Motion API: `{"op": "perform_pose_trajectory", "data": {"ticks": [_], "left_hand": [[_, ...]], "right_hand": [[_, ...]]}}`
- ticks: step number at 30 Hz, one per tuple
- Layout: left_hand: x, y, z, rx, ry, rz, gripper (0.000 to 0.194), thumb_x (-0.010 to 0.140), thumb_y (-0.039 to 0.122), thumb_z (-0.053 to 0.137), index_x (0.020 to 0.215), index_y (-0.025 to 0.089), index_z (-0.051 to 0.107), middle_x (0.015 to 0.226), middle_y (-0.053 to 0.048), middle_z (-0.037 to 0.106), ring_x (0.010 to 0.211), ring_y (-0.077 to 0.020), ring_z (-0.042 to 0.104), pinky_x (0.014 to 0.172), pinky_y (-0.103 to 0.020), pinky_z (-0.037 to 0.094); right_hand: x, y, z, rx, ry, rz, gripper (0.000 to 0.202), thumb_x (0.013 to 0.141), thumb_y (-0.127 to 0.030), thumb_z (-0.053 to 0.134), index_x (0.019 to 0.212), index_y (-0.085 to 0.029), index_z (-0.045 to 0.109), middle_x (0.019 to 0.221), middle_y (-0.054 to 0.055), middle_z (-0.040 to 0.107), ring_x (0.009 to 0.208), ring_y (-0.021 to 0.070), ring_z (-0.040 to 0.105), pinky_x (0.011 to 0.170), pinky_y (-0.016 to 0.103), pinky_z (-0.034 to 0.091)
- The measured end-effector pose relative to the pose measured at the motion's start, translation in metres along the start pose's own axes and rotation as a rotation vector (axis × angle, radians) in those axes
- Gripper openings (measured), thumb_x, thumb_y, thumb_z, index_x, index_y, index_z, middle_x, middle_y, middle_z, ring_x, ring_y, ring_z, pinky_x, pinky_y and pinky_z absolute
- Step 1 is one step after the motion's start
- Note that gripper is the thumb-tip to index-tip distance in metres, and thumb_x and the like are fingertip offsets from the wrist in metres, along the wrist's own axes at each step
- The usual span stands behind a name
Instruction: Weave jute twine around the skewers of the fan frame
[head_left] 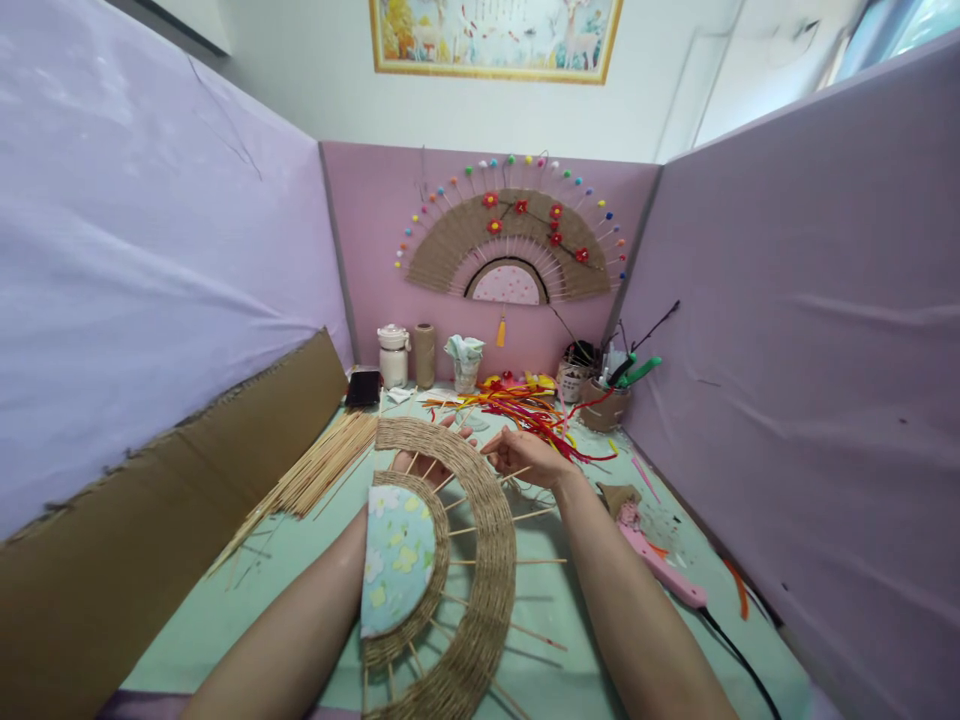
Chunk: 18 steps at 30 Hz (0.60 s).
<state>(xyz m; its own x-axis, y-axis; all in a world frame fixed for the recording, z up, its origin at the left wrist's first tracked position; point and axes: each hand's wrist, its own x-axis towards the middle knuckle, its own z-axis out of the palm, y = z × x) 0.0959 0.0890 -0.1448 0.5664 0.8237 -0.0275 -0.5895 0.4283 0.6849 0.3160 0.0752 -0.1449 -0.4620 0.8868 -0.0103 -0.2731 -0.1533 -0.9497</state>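
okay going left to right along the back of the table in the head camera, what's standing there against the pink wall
Black box → white jar → twine spool → glass with cloth → pot of tools → wrapped cup with green-handled tools.

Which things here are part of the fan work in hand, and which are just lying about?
In hand: woven rope fan, held by left hand and right hand; its floral cloth centre.

Lying about: bundle of sticks, coloured strips, pink glue gun, twine spool, white jar.
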Motion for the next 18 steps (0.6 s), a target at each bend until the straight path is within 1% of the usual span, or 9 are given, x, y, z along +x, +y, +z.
{"op": "perform_pose_trajectory", "data": {"ticks": [3,6,8,12,18], "left_hand": [[-0.004,0.000,0.003,-0.036,0.006,0.001,0.037,0.091,0.037,0.036,0.120,0.022,0.054,0.108,-0.006,0.068,0.112,-0.0215,0.056,0.099,-0.040,0.034],[-0.004,0.000,0.002,-0.067,-0.012,0.015,0.040,0.091,0.040,0.033,0.115,0.019,0.057,0.107,-0.008,0.068,0.111,-0.0230,0.056,0.098,-0.041,0.035],[-0.003,0.000,0.000,-0.084,-0.008,0.028,0.041,0.092,0.040,0.030,0.111,0.018,0.059,0.106,-0.008,0.068,0.109,-0.0237,0.058,0.097,-0.041,0.036],[-0.002,0.001,-0.003,-0.126,-0.011,0.039,0.039,0.092,0.037,0.030,0.104,0.016,0.061,0.104,-0.008,0.069,0.105,-0.0235,0.060,0.095,-0.042,0.038],[-0.005,0.004,-0.004,-0.167,-0.027,0.027,0.037,0.092,0.035,0.032,0.099,0.015,0.062,0.100,-0.008,0.070,0.106,-0.0246,0.059,0.095,-0.045,0.038]], "right_hand": [[0.001,0.001,-0.002,0.003,0.005,0.000,0.048,0.075,-0.058,0.059,0.082,-0.012,0.070,0.065,0.003,0.059,0.059,0.0091,0.051,0.057,0.021,0.038],[0.000,0.001,-0.002,-0.022,0.016,-0.014,0.052,0.074,-0.061,0.058,0.084,-0.011,0.069,0.064,0.002,0.058,0.058,0.0085,0.050,0.056,0.021,0.035],[-0.002,0.000,-0.002,-0.064,0.051,-0.024,0.054,0.073,-0.063,0.057,0.085,-0.011,0.068,0.063,0.002,0.057,0.058,0.0091,0.049,0.055,0.022,0.034],[-0.010,0.000,-0.004,-0.223,0.202,-0.081,0.054,0.074,-0.063,0.055,0.085,-0.012,0.065,0.060,0.001,0.054,0.056,0.0099,0.046,0.055,0.023,0.033],[-0.028,-0.006,-0.008,-0.615,0.495,-0.208,0.045,0.074,-0.057,0.055,0.080,-0.013,0.065,0.062,0.000,0.053,0.059,0.0116,0.045,0.057,0.024,0.034]]}}
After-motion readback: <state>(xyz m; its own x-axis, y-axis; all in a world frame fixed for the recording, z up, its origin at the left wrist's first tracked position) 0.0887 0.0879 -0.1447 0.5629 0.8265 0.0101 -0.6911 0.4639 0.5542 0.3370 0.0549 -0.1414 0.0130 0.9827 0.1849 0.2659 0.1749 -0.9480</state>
